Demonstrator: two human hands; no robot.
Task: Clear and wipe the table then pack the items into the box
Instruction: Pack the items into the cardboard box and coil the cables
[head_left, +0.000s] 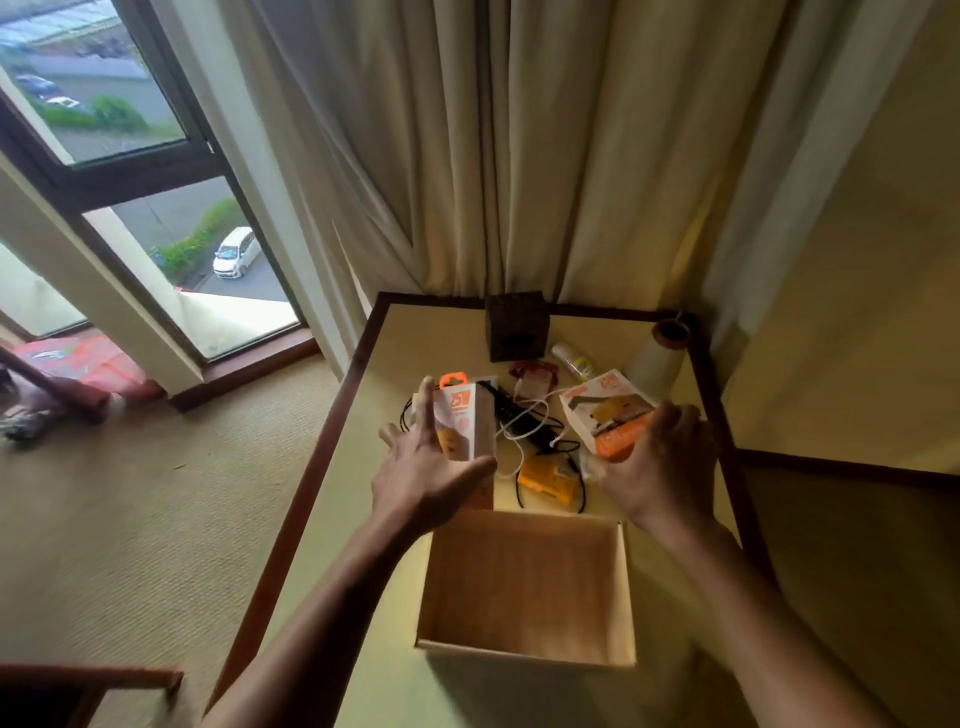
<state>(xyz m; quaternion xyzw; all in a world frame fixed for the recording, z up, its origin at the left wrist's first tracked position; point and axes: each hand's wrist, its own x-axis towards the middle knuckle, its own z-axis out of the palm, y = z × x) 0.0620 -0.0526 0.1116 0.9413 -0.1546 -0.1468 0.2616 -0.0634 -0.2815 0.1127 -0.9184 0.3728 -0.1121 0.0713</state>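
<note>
The open brown box (626, 597) sits on the near part of the table (431, 332), its mouth facing up and its far rim just below both hands. The left hand (426, 467) holds a tall white-and-orange packet (465, 421) upright just beyond the box's far left corner. The thumb presses one side, the fingers lie nearly straight and fanned along the other, and the index finger points up beside the print "25W". I cannot tell whether the packet's lower end touches the table. The right hand (660, 462), seen from the back, has its fingers curled round the near edge of a flat white-and-orange packet (605, 410), which is tilted and held above the table beyond the box's far right corner. Between the two packets a black cable (519, 415) and a white cable (511, 434) lie tangled on the tabletop, with a small yellow carton (548, 478) beside them, close to the box. Farther back lie a red-and-white item (535, 379), too blurred to name, and a small bottle (571, 359) on its side. A dark brown cube (514, 327) stands at the table's far edge, and a white roll (657, 353) with a brown core stands near the far right corner. Pale curtains (519, 156) hang behind the table. To the left is a window (156, 156) with a white car (236, 252) outside, and beige carpet (130, 519) covers the floor.
</note>
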